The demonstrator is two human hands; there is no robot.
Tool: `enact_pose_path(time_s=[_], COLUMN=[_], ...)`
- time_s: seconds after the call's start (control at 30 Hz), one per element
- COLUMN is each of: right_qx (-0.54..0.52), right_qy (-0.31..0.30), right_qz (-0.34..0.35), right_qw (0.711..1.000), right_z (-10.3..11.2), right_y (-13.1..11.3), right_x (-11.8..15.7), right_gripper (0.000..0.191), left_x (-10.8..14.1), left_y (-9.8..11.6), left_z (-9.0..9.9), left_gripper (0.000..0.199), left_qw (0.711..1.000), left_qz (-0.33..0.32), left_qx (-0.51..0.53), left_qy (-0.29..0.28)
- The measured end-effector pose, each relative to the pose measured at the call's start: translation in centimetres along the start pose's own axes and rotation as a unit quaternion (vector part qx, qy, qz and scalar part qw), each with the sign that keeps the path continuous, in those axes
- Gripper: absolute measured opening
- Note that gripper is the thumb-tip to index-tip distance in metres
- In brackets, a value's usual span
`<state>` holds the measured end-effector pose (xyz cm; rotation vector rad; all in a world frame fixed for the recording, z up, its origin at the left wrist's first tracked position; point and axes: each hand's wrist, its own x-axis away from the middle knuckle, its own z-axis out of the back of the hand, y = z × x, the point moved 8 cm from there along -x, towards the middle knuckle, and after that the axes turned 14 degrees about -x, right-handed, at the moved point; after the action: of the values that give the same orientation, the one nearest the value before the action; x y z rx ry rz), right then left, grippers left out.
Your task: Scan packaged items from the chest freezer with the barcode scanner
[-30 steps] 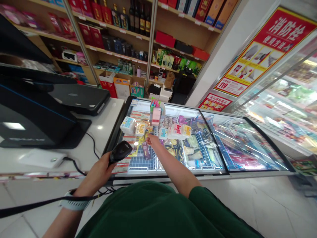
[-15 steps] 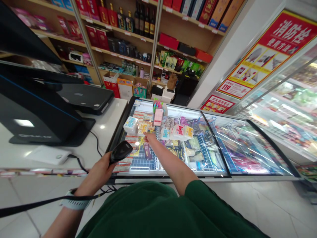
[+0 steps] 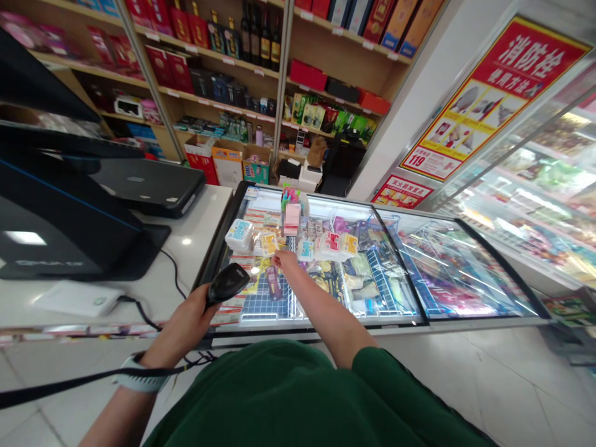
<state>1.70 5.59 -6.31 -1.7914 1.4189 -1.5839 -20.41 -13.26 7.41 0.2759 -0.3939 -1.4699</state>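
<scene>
1. Very little has changed over the last second. My right hand (image 3: 285, 261) is still stretched out over the glass-topped chest freezer (image 3: 316, 332). The yellow pack (image 3: 269, 244) looks slightly closer to my fingers, but my head has moved too, so I cannot say that the pack itself shifted.
2. My right fingers (image 3: 279, 257) are extended, close together and pointing far. They hold nothing I can see. They reach into the narrow space between the yellow pack and a small blue-and-white pack (image 3: 306, 250), and I cannot tell whether they touch either one.
3. My left hand (image 3: 184, 326) is closed, its fingers wrapped around a black handheld barcode scanner (image 3: 227, 285). The scanner sits above the near left corner of the freezer, with its head angled far and right.
4. More goods lie on the glass: a white-and-blue tray pack (image 3: 239, 234) to the left, a red-and-white pack (image 3: 331, 245) to the right, and a pixelated upright item (image 3: 292, 218) beyond my fingers, too blurred to identify.
5. Left of the freezer, a black monitor (image 3: 46, 217) stands on a white counter (image 3: 186, 248).
</scene>
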Motion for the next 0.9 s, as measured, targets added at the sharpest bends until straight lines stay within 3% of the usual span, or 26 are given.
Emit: enact_pose_path(time_s=[0.3,0.53,0.73,0.9], right_qx=[0.014,0.083,0.131,0.165], right_qy=[0.033,0.030,0.032,0.035], right_qz=[0.061,0.154,0.207,0.227], right_qw=[0.998,0.984,0.969,0.959], right_z=[5.6,9.0,10.4,10.4], right_y=[-2.8,-5.1,-6.6,-7.6], right_x=[2.7,4.4,5.9,7.3], right_gripper=[0.011,0.011,0.012,0.011], left_x=[-1.5,-2.6,-3.0,-3.1], left_y=[2.6,5.2,7.4,7.9], left_z=[-0.4,-1.6,-1.8,-1.5], left_gripper=[0.047,0.040,0.042,0.045], left_qw=[0.999,0.995,0.991,0.992], left_qz=[-0.041,-0.091,-0.121,-0.113], left_qx=[-0.017,-0.011,0.008,0.007], left_qy=[-0.025,-0.036,-0.054,-0.055])
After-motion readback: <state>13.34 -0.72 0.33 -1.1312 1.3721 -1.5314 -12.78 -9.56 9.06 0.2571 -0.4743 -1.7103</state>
